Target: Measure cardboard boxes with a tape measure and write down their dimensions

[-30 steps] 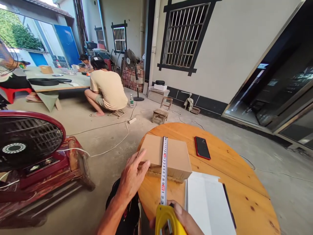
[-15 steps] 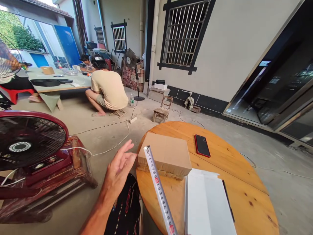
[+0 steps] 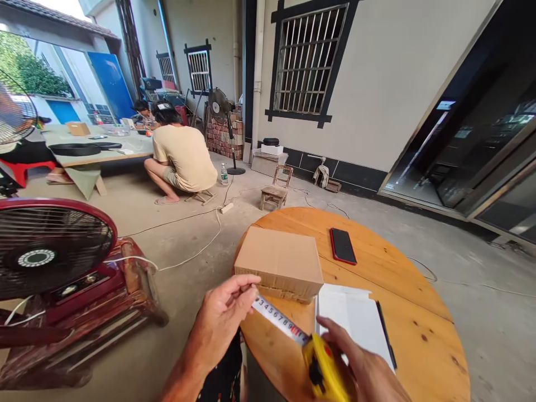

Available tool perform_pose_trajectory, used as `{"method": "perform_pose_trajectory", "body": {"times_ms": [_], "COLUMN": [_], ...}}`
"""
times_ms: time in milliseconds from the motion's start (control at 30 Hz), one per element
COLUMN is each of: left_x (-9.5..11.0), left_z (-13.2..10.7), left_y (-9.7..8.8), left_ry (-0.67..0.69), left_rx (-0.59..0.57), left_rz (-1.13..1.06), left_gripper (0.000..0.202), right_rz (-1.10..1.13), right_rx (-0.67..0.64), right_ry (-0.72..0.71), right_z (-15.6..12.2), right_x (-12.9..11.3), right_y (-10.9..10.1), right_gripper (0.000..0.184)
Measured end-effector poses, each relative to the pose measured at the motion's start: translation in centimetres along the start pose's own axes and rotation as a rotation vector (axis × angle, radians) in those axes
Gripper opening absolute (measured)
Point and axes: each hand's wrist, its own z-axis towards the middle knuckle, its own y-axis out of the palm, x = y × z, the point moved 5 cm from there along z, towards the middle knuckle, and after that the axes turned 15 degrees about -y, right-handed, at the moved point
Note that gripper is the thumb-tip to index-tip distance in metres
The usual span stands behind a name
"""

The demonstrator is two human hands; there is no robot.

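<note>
My right hand (image 3: pixel 360 363) is closed around a yellow tape measure (image 3: pixel 324 368) with a black button, low over the round wooden table. Its metal blade (image 3: pixel 278 319), marked with black numbers and a red ten-mark, slants up to the left. Thumb and fingers of my left hand (image 3: pixel 228 307) pinch the free end of the blade and cover its tip. Just beyond the blade rests a closed cardboard box (image 3: pixel 278 257). Beside the box, partly behind my right hand, lies a white flat box or folded sheet (image 3: pixel 349 315) with a dark edge on its right.
A phone (image 3: pixel 343 245) with a red case lies on the wooden table (image 3: pixel 422 312). At left stands a dark red fan (image 3: pixel 54 262) on a wooden stool. Farther back are a small chair (image 3: pixel 276 190), a squatting person (image 3: pixel 184 151), a low table (image 3: pixel 121 156) and floor cables.
My left hand has moved right and closed on the blade's end. The tape case and my right hand have come into view, and a shorter length of blade shows, tilted lower.
</note>
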Motion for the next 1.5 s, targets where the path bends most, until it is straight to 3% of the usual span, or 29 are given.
{"method": "perform_pose_trajectory", "body": {"times_ms": [133,300,467,633,767,933,1067,1167,1233,1300,1367,1500], "left_x": [2.1,2.4,-0.8,-3.0,-3.7,-4.7,-4.6,-4.1,-3.8,-3.6,-3.5,-3.2], "left_z": [0.7,2.2,1.7,2.3,3.7,4.7,5.6,6.7,7.4,7.8,7.5,2.8], "left_y": [2.4,0.9,-1.3,-0.3,1.1,2.1,2.6,2.3,1.9,1.5,1.3,2.5], "left_ry": [0.214,0.455,0.411,0.339,0.281,0.241,0.311,0.344,0.348,0.344,0.339,0.442], "left_rx": [0.040,0.249,0.468,0.471,0.445,0.476,0.536,0.520,0.488,0.465,0.478,0.555], "left_rz": [0.052,0.209,0.309,0.367,0.426,0.473,0.483,0.486,0.477,0.459,0.433,0.413], "left_gripper": [0.023,0.032,0.044,0.053,0.064,0.069,0.066,0.063,0.059,0.061,0.070,0.069], "right_rz": [-0.185,-0.366,-0.540,-0.619,-0.580,-0.476,-0.179,-0.009,0.098,0.169,0.149,0.039], "right_rx": [0.080,0.104,0.056,-0.038,0.158,0.475,0.384,0.338,0.368,0.404,0.465,0.553], "right_ry": [-0.261,-0.519,-0.546,-0.534,-0.544,-0.272,-0.038,0.016,-0.056,-0.149,-0.112,0.030], "right_z": [6.0,12.4,18.7,21.7,19.8,14.8,12.8,12.1,11.8,11.2,9.8,3.9], "right_x": [-3.8,-5.6,-4.1,-3.1,-1.8,4.5,8.9,8.5,7.0,6.0,6.6,9.8], "right_y": [-1.4,-1.6,-2.7,-2.7,-3.8,-6.3,-5.2,-4.1,-4.3,-5.4,-7.2,-10.1], "right_gripper": [0.068,0.050,0.048,0.056,0.057,0.059,0.076,0.079,0.073,0.062,0.047,0.024]}}
